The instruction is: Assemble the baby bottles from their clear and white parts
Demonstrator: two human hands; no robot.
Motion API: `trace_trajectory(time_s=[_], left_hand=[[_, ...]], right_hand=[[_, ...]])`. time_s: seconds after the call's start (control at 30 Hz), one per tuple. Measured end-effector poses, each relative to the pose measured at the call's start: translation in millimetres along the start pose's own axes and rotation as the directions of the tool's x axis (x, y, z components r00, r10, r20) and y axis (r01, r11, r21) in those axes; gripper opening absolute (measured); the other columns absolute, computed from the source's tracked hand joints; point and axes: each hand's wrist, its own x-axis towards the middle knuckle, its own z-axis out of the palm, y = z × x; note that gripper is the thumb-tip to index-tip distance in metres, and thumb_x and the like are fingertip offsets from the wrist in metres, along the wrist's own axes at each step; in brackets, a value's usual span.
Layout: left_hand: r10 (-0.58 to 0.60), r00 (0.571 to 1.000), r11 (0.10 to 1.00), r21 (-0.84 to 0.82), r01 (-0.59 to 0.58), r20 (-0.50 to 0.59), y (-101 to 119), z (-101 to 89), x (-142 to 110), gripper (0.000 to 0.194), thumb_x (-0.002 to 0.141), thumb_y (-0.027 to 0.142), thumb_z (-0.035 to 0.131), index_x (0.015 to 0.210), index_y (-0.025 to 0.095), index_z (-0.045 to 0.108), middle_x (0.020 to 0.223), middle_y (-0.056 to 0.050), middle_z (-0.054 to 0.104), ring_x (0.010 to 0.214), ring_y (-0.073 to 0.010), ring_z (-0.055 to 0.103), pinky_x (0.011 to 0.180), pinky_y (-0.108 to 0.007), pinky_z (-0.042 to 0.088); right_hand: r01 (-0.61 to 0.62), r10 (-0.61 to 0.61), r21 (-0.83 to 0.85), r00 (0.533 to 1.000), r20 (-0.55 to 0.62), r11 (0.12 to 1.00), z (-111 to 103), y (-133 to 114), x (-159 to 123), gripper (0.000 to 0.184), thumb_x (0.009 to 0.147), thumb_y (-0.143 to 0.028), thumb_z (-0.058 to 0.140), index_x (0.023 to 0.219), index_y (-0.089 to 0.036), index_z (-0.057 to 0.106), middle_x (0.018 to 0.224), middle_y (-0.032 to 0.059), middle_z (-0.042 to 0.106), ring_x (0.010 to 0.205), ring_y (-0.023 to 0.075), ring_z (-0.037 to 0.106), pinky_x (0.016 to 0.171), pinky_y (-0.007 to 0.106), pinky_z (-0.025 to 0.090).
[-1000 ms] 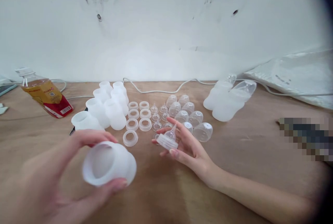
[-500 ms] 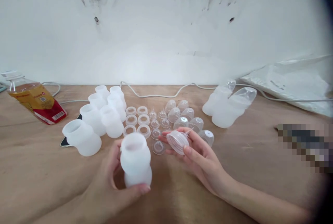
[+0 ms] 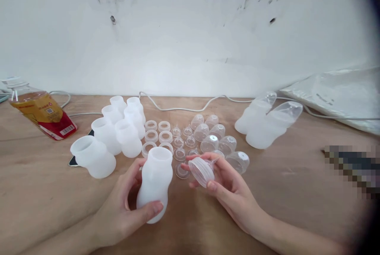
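My left hand [image 3: 124, 207] is wrapped round a white translucent bottle body [image 3: 156, 182], held nearly upright with its open mouth at the top, low over the wooden table [image 3: 297, 176]. Just to its right, my right hand [image 3: 231, 187] pinches a clear collar ring with a teat [image 3: 202, 170], tilted with its threaded underside toward the bottle. Behind the hands lie rows of collar rings [image 3: 158, 131], loose clear teats [image 3: 182, 140] and clear dome caps [image 3: 218, 138].
Several empty bottle bodies [image 3: 115, 134] stand at the left. Two capped bottles [image 3: 267, 122] lie at the right. A drink bottle with a red label [image 3: 44, 114] lies far left. A white cable [image 3: 184, 106] runs along the wall; a plastic bag [image 3: 341, 93] sits far right.
My left hand has turned the bottle body from lying on its side to nearly upright and brought it toward the middle. My right hand has tilted the collar with teat toward the bottle.
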Motion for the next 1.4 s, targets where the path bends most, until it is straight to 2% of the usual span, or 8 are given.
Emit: trace_trajectory(time_s=[0.33,0.5,0.87,0.93,1.0,1.1,1.2,1.4], left_hand=[[0.077,0.995,0.964,0.249,-0.092,0.068,22.9,3.7,1.1,0.045,0.063,0.021,0.059,0.105,0.036,0.053,0.077,0.007,0.064,0.058,-0.0124,0.055,0.052,-0.018,0.042],[-0.125,0.976,0.99,0.082,0.112,0.176,27.7,-0.8,5.2,0.027,0.067,0.033,0.057,0.094,0.027,0.062,0.066,0.003,0.061,0.053,-0.0125,0.052,0.045,-0.018,0.038],[-0.42,0.59,0.584,-0.292,0.757,0.689,16.4,-14.7,15.8,0.053,0.072,0.053,0.042,0.093,0.009,0.062,0.071,-0.008,0.066,0.046,-0.0104,0.053,0.039,-0.017,0.037],[-0.436,0.633,0.699,-0.202,0.686,0.64,20.7,-13.6,14.3,0.047,0.071,0.05,0.047,0.093,0.012,0.062,0.072,-0.006,0.066,0.049,-0.0115,0.055,0.042,-0.018,0.04],[-0.407,0.786,0.89,0.008,0.456,0.465,28.6,-10.7,9.9,0.036,0.069,0.043,0.055,0.094,0.017,0.062,0.077,-0.003,0.066,0.059,-0.014,0.058,0.049,-0.02,0.043],[-0.026,0.982,0.904,0.424,-0.058,0.189,36.3,-4.0,-0.6,0.04,0.068,0.031,0.059,0.108,0.024,0.055,0.091,-0.001,0.065,0.075,-0.0181,0.06,0.061,-0.024,0.047],[0.278,0.945,0.713,0.622,-0.324,0.173,31.1,1.4,-8.3,0.048,0.072,0.029,0.055,0.119,0.026,0.044,0.101,-0.003,0.063,0.077,-0.0182,0.062,0.064,-0.027,0.049],[0.353,0.92,0.659,0.653,-0.374,0.171,6.8,-0.2,-2.4,0.049,0.075,0.033,0.054,0.121,0.023,0.04,0.106,-0.004,0.063,0.085,-0.0168,0.061,0.069,-0.024,0.05]], right_hand=[[0.028,-0.027,-0.033,0.999,0.032,0.999,-1.3,-0.5,0.7,0.032,0.069,-0.026,0.068,0.097,-0.025,0.05,0.109,0.0049,0.058,0.096,0.0158,0.057,0.08,0.03,0.049],[0.054,-0.045,-0.084,0.992,0.114,0.995,-1.2,2.0,-2.8,0.035,0.069,-0.014,0.067,0.094,-0.026,0.047,0.117,0.0036,0.053,0.104,0.0166,0.053,0.081,0.033,0.049],[0.336,-0.226,-0.346,0.92,0.321,0.876,-2.7,-6.4,2.9,0.049,0.066,-0.012,0.069,0.109,-0.027,0.053,0.111,0.0035,0.055,0.105,0.0163,0.05,0.086,0.029,0.044],[0.346,-0.23,-0.411,0.924,0.306,0.843,-2.6,-6.8,2.2,0.048,0.063,-0.017,0.072,0.107,-0.024,0.054,0.103,0.0037,0.058,0.095,0.0156,0.054,0.078,0.026,0.046],[0.287,-0.187,-0.469,0.95,0.249,0.835,-1.9,-6.8,0.6,0.044,0.061,-0.024,0.074,0.101,-0.021,0.056,0.09,0.0028,0.06,0.079,0.0132,0.056,0.066,0.023,0.047],[0.183,-0.113,-0.486,0.979,0.17,0.855,-0.4,-5.8,-2.2,0.035,0.063,-0.029,0.071,0.094,-0.019,0.056,0.079,0.0011,0.06,0.066,0.0107,0.053,0.055,0.02,0.043],[0.142,-0.079,-0.482,0.986,0.149,0.864,1.4,-5.1,-2.6,0.032,0.065,-0.03,0.069,0.091,-0.018,0.055,0.077,0.001,0.059,0.063,0.0101,0.052,0.052,0.019,0.041],[0.203,-0.073,-0.674,0.974,0.217,0.711,-0.1,-25.2,5.8,0.049,0.063,-0.036,0.071,0.103,-0.017,0.05,0.093,0.0044,0.058,0.079,0.0138,0.055,0.066,0.023,0.047]])
